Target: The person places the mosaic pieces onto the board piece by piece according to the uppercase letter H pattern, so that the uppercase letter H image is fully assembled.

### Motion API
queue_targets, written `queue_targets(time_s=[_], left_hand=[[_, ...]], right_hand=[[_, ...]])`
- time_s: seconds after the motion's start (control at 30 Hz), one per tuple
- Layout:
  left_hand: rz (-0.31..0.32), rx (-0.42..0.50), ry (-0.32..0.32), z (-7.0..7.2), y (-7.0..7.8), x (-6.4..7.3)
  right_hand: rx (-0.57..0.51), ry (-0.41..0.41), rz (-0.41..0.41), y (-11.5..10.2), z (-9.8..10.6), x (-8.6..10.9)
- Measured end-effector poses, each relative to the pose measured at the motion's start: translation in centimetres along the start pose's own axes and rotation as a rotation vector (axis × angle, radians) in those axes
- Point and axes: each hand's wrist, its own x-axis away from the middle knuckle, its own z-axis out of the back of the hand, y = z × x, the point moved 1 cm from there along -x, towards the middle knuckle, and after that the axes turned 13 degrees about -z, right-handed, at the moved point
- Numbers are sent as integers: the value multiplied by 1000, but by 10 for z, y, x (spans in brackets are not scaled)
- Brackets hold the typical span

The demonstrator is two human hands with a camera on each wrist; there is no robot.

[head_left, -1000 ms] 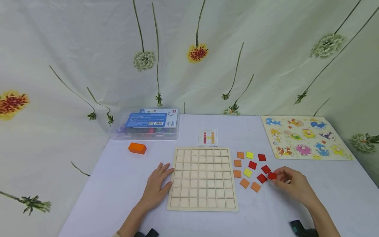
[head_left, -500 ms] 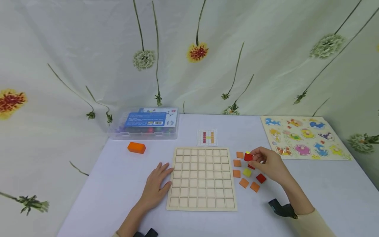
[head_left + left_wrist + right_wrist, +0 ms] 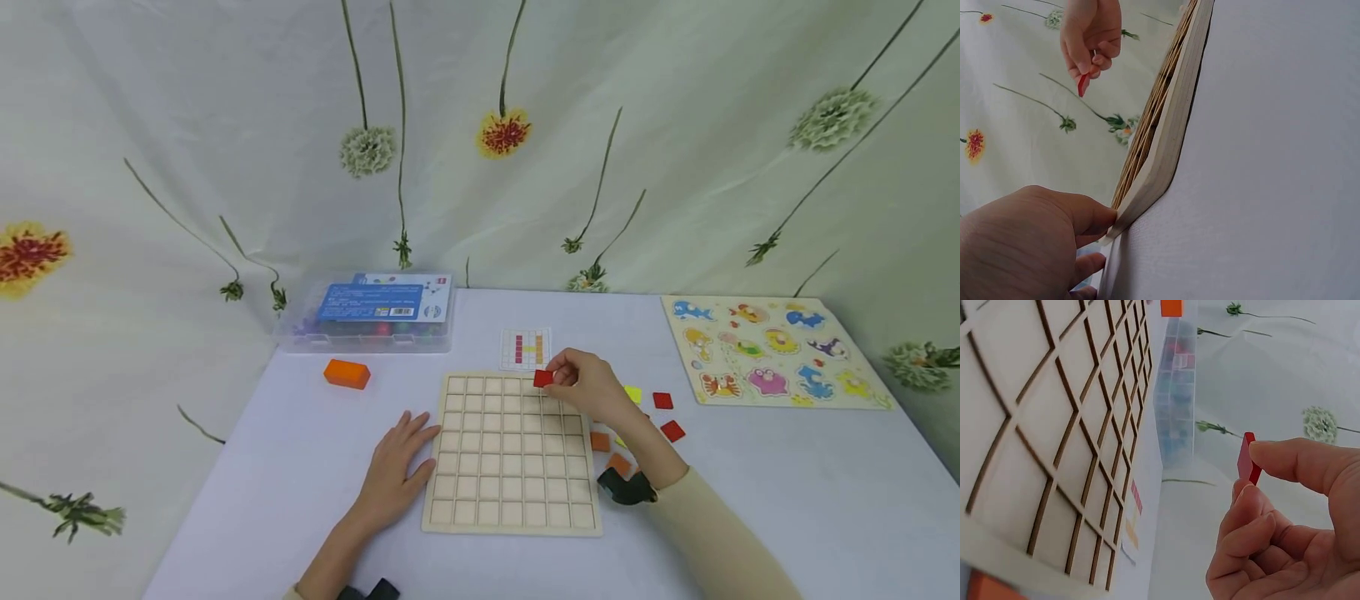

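A pale wooden grid board (image 3: 501, 454) lies flat on the table, its squares bare. My left hand (image 3: 396, 467) rests at its left side, fingers spread and fairly straight; the thumb and a fingertip touch the board's edge. In the left wrist view that thumb meets the board's corner. Over the far right part of the board, my right hand (image 3: 588, 387) pinches a red square tile (image 3: 543, 379) between thumb and fingers. The right wrist view shows the tile tilted and held apart from the board. A small pattern card (image 3: 517, 350) with coloured squares lies just beyond the board.
Right of the board lie loose tiles: red (image 3: 672, 431), yellow (image 3: 633, 393) and orange (image 3: 600, 442), some hidden by my right arm. An orange block (image 3: 347, 374) and a clear plastic case (image 3: 367, 337) stand at back left. An animal puzzle board (image 3: 772, 354) lies at back right.
My right hand has picked up a red tile at the right and carried it left, over the loose tiles, to the board's far part. My left hand has stayed put.
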Motion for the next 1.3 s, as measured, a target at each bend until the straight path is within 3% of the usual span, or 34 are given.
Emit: queue_targets(time_s=[0.27,0.6,0.83,1.3], left_hand=[[-14,13,11,-2,-1,1],[-25,12,17,-4,-1,0],[-16,8,8,-4,1,-1],[-8,-14,9,0,0,1]], right_hand=[[-52,-118,-9,-18,-31,-14],[7,-190,23,-20,-57,-29],[74,-197,6,-16,-65,-35],[151,-195,70,-17,-74,-33]])
